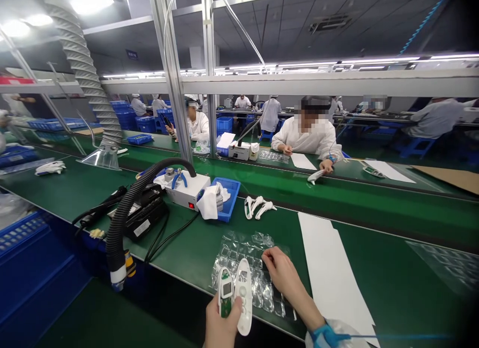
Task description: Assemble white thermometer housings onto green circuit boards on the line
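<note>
Housing (225,276) with a green circuit board (226,307) and a white cover (244,288) are held side by side in the left hand (221,324), closed around their lower parts at the near edge of the green desk (187,253). The right hand (279,268) is held at the clear plastic tray (232,253), its fingers curled and nearly together; whether anything is pinched cannot be told. Both pieces are probably best gripped by their edges, so that the small screen (227,288) is left unsmudged. As the tray looks thin, its pockets should be touched lightly, and the cord of the blue wrist strap (325,334) should be trailed clear of loose parts.
</note>
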A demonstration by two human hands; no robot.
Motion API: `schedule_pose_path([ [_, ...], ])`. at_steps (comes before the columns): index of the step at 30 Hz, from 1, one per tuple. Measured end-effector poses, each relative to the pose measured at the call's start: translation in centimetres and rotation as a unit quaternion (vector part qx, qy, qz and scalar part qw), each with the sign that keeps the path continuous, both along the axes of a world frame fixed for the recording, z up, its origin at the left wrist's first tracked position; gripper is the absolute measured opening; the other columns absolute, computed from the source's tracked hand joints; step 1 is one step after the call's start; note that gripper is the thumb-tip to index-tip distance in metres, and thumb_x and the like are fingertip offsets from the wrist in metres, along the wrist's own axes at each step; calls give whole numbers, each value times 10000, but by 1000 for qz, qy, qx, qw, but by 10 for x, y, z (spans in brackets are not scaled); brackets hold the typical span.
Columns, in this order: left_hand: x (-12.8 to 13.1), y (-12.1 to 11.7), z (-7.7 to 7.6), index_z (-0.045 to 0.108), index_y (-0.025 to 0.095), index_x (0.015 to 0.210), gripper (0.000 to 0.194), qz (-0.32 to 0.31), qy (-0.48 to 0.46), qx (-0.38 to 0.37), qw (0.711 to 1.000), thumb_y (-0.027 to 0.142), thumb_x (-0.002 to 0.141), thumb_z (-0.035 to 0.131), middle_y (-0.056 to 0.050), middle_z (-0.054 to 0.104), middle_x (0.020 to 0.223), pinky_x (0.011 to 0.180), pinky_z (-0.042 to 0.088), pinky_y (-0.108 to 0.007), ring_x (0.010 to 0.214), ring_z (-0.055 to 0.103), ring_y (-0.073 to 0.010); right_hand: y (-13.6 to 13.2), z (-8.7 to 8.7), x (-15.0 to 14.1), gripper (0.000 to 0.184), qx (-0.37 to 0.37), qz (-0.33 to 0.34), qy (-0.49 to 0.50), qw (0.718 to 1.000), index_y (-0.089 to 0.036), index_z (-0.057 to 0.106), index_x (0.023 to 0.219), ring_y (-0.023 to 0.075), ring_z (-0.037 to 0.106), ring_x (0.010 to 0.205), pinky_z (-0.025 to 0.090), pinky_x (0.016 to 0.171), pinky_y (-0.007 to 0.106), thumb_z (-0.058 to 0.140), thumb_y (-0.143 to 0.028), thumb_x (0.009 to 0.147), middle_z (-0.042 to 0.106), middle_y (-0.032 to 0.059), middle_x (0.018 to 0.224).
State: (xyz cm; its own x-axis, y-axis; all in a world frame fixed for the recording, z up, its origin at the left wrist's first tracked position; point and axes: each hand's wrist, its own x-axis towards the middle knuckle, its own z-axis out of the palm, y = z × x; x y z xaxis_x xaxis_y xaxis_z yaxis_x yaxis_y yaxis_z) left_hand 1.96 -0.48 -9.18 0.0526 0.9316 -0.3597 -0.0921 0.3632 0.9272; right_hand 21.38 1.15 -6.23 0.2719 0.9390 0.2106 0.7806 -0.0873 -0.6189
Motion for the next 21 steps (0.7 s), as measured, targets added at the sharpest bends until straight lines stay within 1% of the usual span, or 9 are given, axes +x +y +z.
schedule_pose_path([
  [2, 0, 0, 0, 665, 110, 817, 556, 3, 2, 0, 1000, 593, 553, 747, -90, 666, 677, 572, 476, -284, 641, 601, -219, 4, -5, 0, 202, -18, -1, -20, 1000, -206, 562, 746, 205, 599, 714, 420, 636, 302, 445, -266, 900, 621, 37, 778],
  [5, 0, 0, 0, 657, 116, 808, 526, 2, 8, -5, 1000, 578, 570, 738, -94, 667, 678, 568, 473, -283, 641, 606, -222, 5, -7, -4, 206, -34, 0, -26, 999, -208, 547, 722, 198, 586, 673, 403, 610, 296, 452, -256, 898, 617, 27, 735],
  [7, 0, 1, 0, 655, 118, 814, 526, 0, 14, -14, 1000, 580, 573, 733, -105, 679, 700, 564, 475, -284, 657, 620, -233, 1, -5, -7, 223, -15, 9, -36, 999, -209, 526, 718, 194, 568, 678, 397, 631, 303, 435, -258, 915, 597, 23, 725],
  [10, -1, 2, -1, 656, 117, 834, 571, 0, 15, -24, 1000, 606, 550, 739, -123, 697, 731, 555, 478, -287, 670, 635, -249, -7, 3, -10, 247, 42, 17, -52, 998, -212, 498, 743, 195, 534, 717, 387, 696, 336, 386, -285, 951, 567, 26, 760],
  [13, -2, 2, -1, 662, 109, 845, 596, 2, 9, -18, 1000, 615, 541, 746, -126, 704, 738, 564, 483, -290, 667, 632, -245, -16, 17, -15, 260, 77, 17, 4, 997, -221, 471, 758, 177, 492, 680, 387, 685, 326, 357, -317, 971, 534, 18, 747],
  [15, -2, 1, 0, 670, 102, 850, 578, 2, 8, -5, 1000, 595, 557, 747, -123, 706, 731, 593, 489, -293, 684, 629, -246, -21, 28, -21, 272, 73, 37, 69, 994, -225, 459, 740, 164, 475, 652, 390, 634, 295, 364, -334, 972, 517, 9, 723],
  [17, -1, 0, 3, 680, 95, 840, 537, -3, 18, 17, 1000, 561, 580, 744, -113, 701, 707, 613, 488, -294, 678, 617, -238, -25, 35, -30, 278, 54, 65, 113, 990, -224, 457, 725, 157, 472, 647, 387, 597, 273, 381, -336, 968, 506, 3, 712],
  [19, 0, -1, 7, 689, 94, 818, 480, -9, 37, 45, 998, 522, 604, 735, -99, 692, 678, 617, 479, -285, 648, 597, -220, -27, 38, -39, 273, 38, 84, 124, 988, -222, 463, 725, 156, 480, 666, 387, 597, 267, 387, -324, 966, 506, 1, 722],
  [21, 0, -2, 10, 695, 97, 806, 428, -12, 50, 68, 996, 483, 622, 723, -90, 691, 672, 622, 473, -276, 631, 584, -207, -29, 37, -47, 270, 29, 91, 116, 989, -222, 461, 726, 159, 485, 682, 392, 618, 271, 386, -316, 968, 505, -2, 730],
])
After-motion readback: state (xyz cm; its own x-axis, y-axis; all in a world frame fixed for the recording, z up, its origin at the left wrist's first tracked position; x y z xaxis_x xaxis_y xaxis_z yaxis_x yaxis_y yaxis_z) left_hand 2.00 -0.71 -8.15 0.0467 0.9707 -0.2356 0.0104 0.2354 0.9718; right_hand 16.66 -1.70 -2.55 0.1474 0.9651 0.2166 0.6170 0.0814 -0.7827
